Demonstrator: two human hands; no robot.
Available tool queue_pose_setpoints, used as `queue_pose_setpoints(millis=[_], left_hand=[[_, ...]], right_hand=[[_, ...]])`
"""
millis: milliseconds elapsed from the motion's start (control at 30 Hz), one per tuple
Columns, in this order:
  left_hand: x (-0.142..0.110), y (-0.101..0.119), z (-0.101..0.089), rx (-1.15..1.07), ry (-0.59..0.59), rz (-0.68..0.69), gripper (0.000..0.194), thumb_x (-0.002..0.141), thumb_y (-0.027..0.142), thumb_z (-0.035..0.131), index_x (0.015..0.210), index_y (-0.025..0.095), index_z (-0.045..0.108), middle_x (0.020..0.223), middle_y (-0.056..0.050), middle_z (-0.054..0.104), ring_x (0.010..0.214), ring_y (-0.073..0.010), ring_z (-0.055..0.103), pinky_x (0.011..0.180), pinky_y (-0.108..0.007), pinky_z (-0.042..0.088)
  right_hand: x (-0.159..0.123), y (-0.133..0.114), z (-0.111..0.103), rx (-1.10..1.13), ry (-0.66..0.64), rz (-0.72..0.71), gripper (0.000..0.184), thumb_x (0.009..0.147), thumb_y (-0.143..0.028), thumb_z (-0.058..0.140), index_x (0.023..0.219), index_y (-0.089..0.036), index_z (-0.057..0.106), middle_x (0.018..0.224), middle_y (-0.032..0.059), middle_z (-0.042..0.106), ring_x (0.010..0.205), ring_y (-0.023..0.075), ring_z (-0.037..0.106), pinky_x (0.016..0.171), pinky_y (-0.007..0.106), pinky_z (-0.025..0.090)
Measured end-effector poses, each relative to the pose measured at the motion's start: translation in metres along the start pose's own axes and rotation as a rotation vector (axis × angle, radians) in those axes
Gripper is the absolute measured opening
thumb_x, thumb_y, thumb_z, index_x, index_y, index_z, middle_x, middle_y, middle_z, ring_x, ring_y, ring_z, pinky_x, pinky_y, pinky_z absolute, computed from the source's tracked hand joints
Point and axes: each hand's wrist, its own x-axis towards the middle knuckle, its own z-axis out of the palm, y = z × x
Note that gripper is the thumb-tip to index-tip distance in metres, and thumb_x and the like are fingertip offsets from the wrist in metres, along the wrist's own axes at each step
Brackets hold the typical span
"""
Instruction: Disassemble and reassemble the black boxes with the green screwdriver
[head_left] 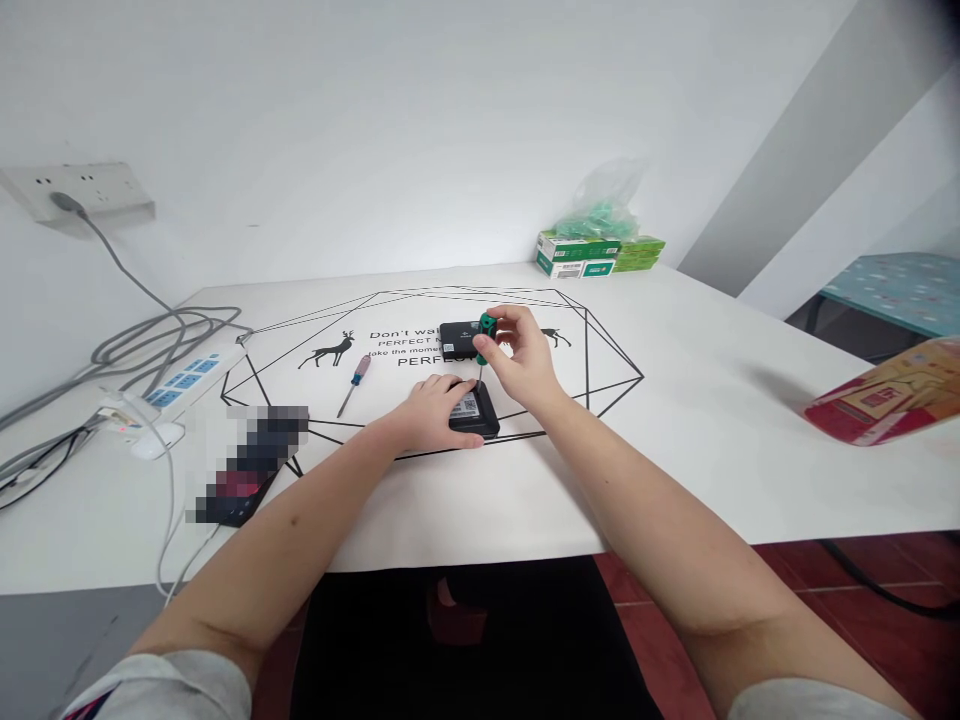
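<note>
A green and black screwdriver (487, 328) stands upright in my right hand (520, 352), its handle pinched between thumb and fingers. The shaft points down to the upper edge of a small black device (487, 415) that bears a white label. My left hand (431, 415) is wrapped over the left side of that device, pressing it to the table, with the thumb along the near edge. Just behind lies a black box-shaped piece (455, 340), partly hidden by my right hand. A second screwdriver (355, 382) with a purple and blue handle rests to the left.
A phone (255, 475), blurred over, lies at the left by a white power strip (184, 385) and coiled grey cables (157, 335). Green boxes (577, 255) under a plastic bag (600, 205) stand against the wall. A red and gold packet (885, 400) sits at the right edge.
</note>
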Motion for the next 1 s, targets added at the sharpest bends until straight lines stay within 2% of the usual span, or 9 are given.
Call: queue_pose_setpoints(millis=[100, 267, 400, 533, 667, 800, 867, 1000], left_hand=[[0.0, 0.0, -0.001, -0.001, 0.004, 0.001, 0.101, 0.087, 0.076, 0.068, 0.17, 0.028, 0.038, 0.17, -0.016, 0.045, 0.157, -0.0439, 0.037, 0.13, -0.059, 0.03], [-0.001, 0.001, -0.002, -0.003, -0.003, -0.002, 0.102, 0.087, 0.076, 0.068, 0.17, 0.026, 0.038, 0.17, -0.017, 0.045, 0.157, -0.0431, 0.037, 0.13, -0.058, 0.03], [-0.001, 0.002, -0.002, -0.005, -0.009, -0.007, 0.102, 0.087, 0.076, 0.067, 0.171, 0.027, 0.036, 0.171, -0.017, 0.043, 0.158, -0.043, 0.036, 0.131, -0.058, 0.03], [-0.001, 0.001, -0.002, -0.005, -0.01, -0.012, 0.102, 0.087, 0.077, 0.066, 0.171, 0.028, 0.035, 0.173, -0.016, 0.042, 0.159, -0.0437, 0.035, 0.131, -0.059, 0.029], [0.0, 0.001, -0.001, -0.004, -0.016, -0.017, 0.103, 0.086, 0.077, 0.067, 0.171, 0.028, 0.036, 0.172, -0.016, 0.042, 0.159, -0.043, 0.035, 0.131, -0.059, 0.03], [0.0, 0.0, -0.001, 0.004, -0.01, -0.015, 0.104, 0.087, 0.078, 0.066, 0.171, 0.026, 0.037, 0.172, -0.017, 0.042, 0.158, -0.042, 0.036, 0.131, -0.057, 0.03], [0.0, -0.001, 0.0, 0.007, -0.004, -0.008, 0.104, 0.087, 0.077, 0.067, 0.171, 0.024, 0.038, 0.171, -0.017, 0.042, 0.158, -0.0421, 0.036, 0.131, -0.057, 0.03], [0.0, -0.002, 0.0, 0.003, 0.007, 0.001, 0.102, 0.087, 0.077, 0.068, 0.171, 0.026, 0.038, 0.172, -0.016, 0.042, 0.159, -0.0424, 0.036, 0.131, -0.058, 0.03]], right_hand=[[-0.001, -0.001, 0.001, 0.009, -0.014, 0.042, 0.046, 0.085, -0.044, 0.087, 0.12, -0.032, 0.059, 0.12, 0.0043, 0.074, 0.103, 0.0253, 0.072, 0.093, 0.048, 0.06], [-0.004, -0.005, 0.001, 0.061, -0.03, 0.022, 0.035, 0.096, -0.035, 0.072, 0.125, -0.032, 0.052, 0.132, 0.0077, 0.077, 0.115, 0.0262, 0.074, 0.102, 0.053, 0.057], [-0.002, -0.005, -0.002, 0.051, -0.052, 0.023, 0.03, 0.1, -0.029, 0.059, 0.13, -0.033, 0.056, 0.139, 0.0079, 0.073, 0.117, 0.0257, 0.07, 0.103, 0.053, 0.058], [0.002, -0.005, -0.005, -0.079, -0.005, -0.105, 0.03, 0.099, -0.023, 0.054, 0.125, -0.031, 0.067, 0.126, 0.0088, 0.067, 0.119, 0.0284, 0.064, 0.102, 0.054, 0.058], [0.003, -0.006, -0.005, -0.128, 0.063, -0.156, 0.03, 0.102, -0.021, 0.049, 0.117, -0.032, 0.072, 0.107, 0.0074, 0.058, 0.106, 0.0275, 0.063, 0.099, 0.054, 0.058], [0.001, -0.004, -0.003, -0.072, 0.062, -0.103, 0.022, 0.102, -0.026, 0.054, 0.117, -0.032, 0.069, 0.112, 0.0071, 0.061, 0.104, 0.027, 0.063, 0.091, 0.05, 0.059], [0.001, -0.002, -0.001, -0.049, 0.056, -0.064, 0.019, 0.1, -0.033, 0.063, 0.119, -0.032, 0.064, 0.115, 0.0065, 0.062, 0.102, 0.0257, 0.063, 0.087, 0.047, 0.059], [0.001, 0.005, 0.0, -0.061, 0.042, -0.007, 0.046, 0.084, -0.04, 0.085, 0.119, -0.031, 0.056, 0.119, 0.005, 0.061, 0.098, 0.0231, 0.061, 0.086, 0.045, 0.06]])
